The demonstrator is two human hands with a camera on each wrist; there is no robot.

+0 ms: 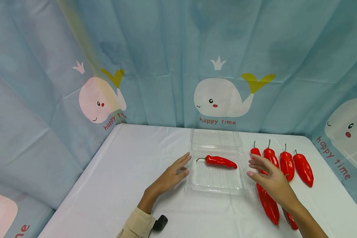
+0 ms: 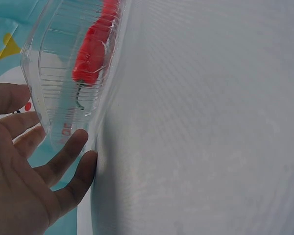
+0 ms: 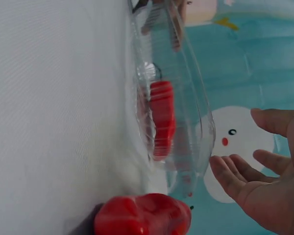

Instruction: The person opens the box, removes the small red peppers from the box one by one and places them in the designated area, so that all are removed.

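- Left hand [image 1: 173,172]: fingers straight and released, just beside the left edge of the clear plastic container [image 1: 215,178]; fingertips [image 2: 76,142] at its wall.
- Clear plastic container: lid open, resting on the white desk [image 1: 122,172] between both hands; one red pepper [image 1: 220,161] lies inside.
- Right hand [image 1: 270,178]: open, grasping nothing, just right of the container, above the row of loose red peppers [image 1: 287,163].

A white cloth-covered table [image 1: 122,185] stands before me, backed by a blue curtain [image 1: 166,49] printed with white cartoon whales [image 1: 221,97].
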